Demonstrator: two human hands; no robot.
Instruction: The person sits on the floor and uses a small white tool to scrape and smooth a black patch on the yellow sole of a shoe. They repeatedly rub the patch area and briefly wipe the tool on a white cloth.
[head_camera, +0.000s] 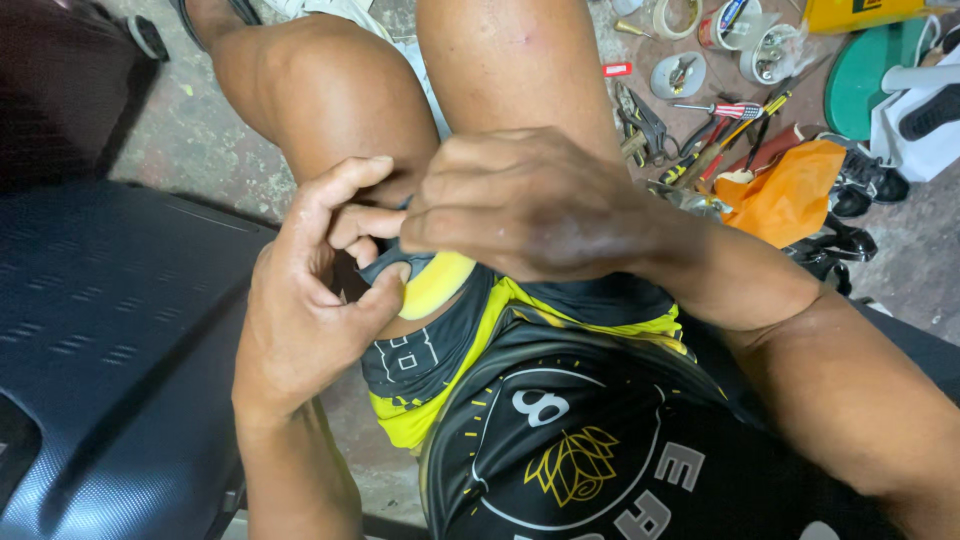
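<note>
My left hand (310, 290) and my right hand (520, 200) meet in front of my lap, over my bare knees. Together they pinch a small yellow and dark piece (430, 280), which looks like a strip or roll of tape, though I cannot tell for sure. The left thumb presses its lower edge and the left fingers curl above it. The right hand's fingers fold over its top and hide most of it. Below the hands lie my black and yellow shorts (420, 360) and black shirt (570, 450).
A dark ribbed hard suitcase (110, 330) lies at my left. On the concrete floor at the upper right are screwdrivers and pliers (700, 130), tape rolls (675, 15), small cups, an orange bag (790, 190), a green lid (865, 80) and black shoes (870, 180).
</note>
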